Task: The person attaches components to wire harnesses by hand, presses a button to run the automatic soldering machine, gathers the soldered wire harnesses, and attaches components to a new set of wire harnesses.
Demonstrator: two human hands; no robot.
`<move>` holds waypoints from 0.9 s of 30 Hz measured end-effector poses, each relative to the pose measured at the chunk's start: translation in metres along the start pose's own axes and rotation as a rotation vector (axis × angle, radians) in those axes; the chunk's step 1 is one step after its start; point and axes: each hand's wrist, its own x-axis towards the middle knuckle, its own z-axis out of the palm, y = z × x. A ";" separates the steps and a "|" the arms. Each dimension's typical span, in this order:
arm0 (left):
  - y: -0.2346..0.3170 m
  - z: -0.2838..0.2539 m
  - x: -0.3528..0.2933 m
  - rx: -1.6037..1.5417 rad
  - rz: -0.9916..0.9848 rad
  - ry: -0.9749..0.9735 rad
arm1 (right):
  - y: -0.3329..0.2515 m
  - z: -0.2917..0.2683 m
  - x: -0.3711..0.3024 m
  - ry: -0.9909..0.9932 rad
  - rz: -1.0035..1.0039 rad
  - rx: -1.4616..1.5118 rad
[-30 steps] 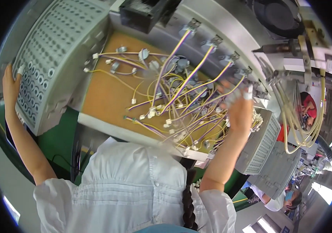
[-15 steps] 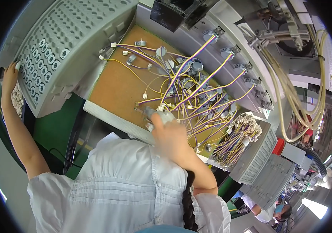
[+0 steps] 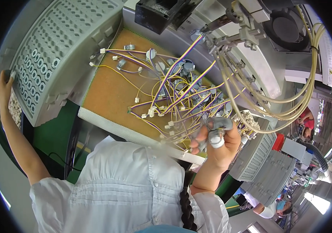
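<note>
At the left, my left hand (image 3: 5, 87) is at the outer rim of a grey tray (image 3: 74, 29) with rows of holes, several filled with round metal-ringed parts (image 3: 38, 81). Its fingers are bent together with a white tip showing; what they hold, if anything, is hidden. My right hand (image 3: 223, 146), grey and white covers on its fingers, is closed in a pinch over the near right of the brown work board (image 3: 105, 91). Blur hides what it pinches. Beside it lies a tangle of small round grey motors (image 3: 188, 66) with yellow and purple wires and white connectors (image 3: 151, 112).
A jointed metal machine arm (image 3: 247, 37) with looping clear hoses (image 3: 290, 110) hangs over the far right. A black box (image 3: 156, 15) stands at the back. Grey trays (image 3: 268, 180) and a red box (image 3: 277, 141) are at the right, with other people beyond.
My right hand has moved right across the wires and turned upward. The machine arm has swung left, over the row of wired motors. My left hand stays at the tray rim.
</note>
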 end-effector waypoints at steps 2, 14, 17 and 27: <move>0.073 -0.017 -0.036 -0.166 0.092 0.002 | 0.000 -0.002 0.004 -0.017 -0.010 -0.019; 0.424 0.039 -0.254 -1.735 0.402 -1.117 | 0.009 0.025 0.026 -0.310 0.008 -0.500; 0.439 0.034 -0.255 -1.499 0.649 -0.863 | 0.005 0.018 0.022 -0.267 0.023 -0.473; 0.441 0.026 -0.264 -1.307 0.680 -0.788 | 0.005 0.012 0.028 -0.327 -0.096 -0.523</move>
